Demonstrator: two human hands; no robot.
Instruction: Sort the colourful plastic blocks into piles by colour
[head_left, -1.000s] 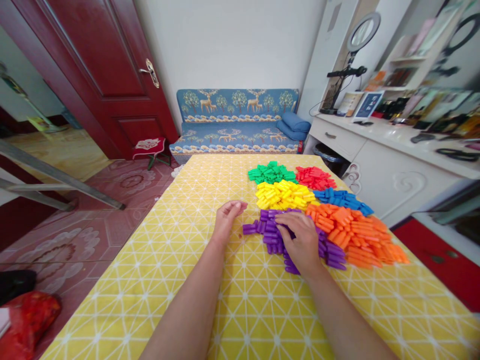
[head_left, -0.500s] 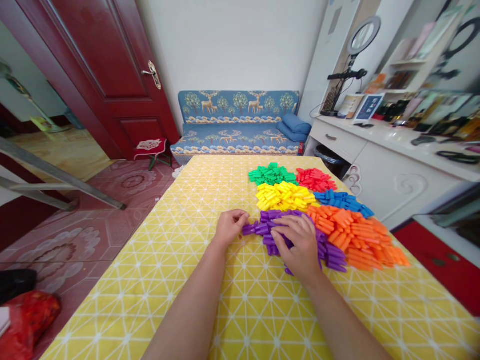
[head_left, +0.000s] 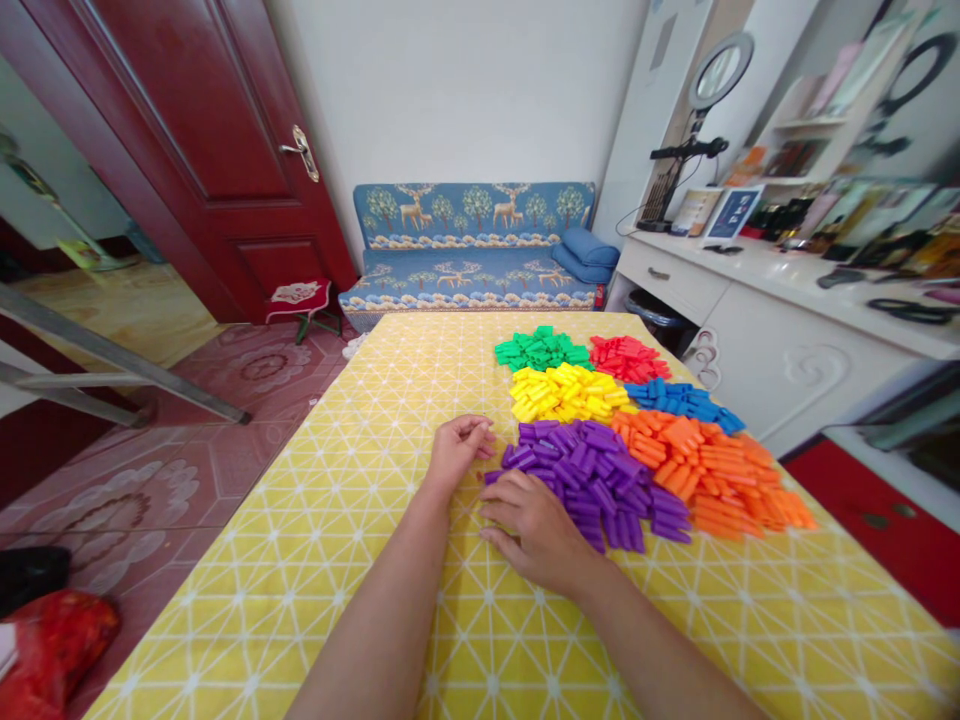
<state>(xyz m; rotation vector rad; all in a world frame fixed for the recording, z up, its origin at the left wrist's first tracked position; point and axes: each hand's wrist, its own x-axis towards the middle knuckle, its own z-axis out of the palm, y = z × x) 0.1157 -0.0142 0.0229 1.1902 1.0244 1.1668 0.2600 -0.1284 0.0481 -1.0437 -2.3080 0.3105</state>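
Purple plastic pieces, short and tube-like, lie in a loose pile on the yellow patterned tablecloth. Just left of this pile is my left hand, its fingers loosely curled in with no piece visible in them. My right hand rests at the pile's near left edge, palm down, fingers stretched and somewhat apart. Its fingertips are beside a purple piece at the pile's left end; whether they touch it is hard to tell.
Behind the purple pile are yellow, green and red pieces. Blue and orange pieces lie to its right. A blue patterned sofa stands beyond the table, a white dresser at the right.
My right hand has moved left and nearer to me, from on top of the purple pile to its left edge. My left hand has barely moved; its fingers are slightly differently bent.
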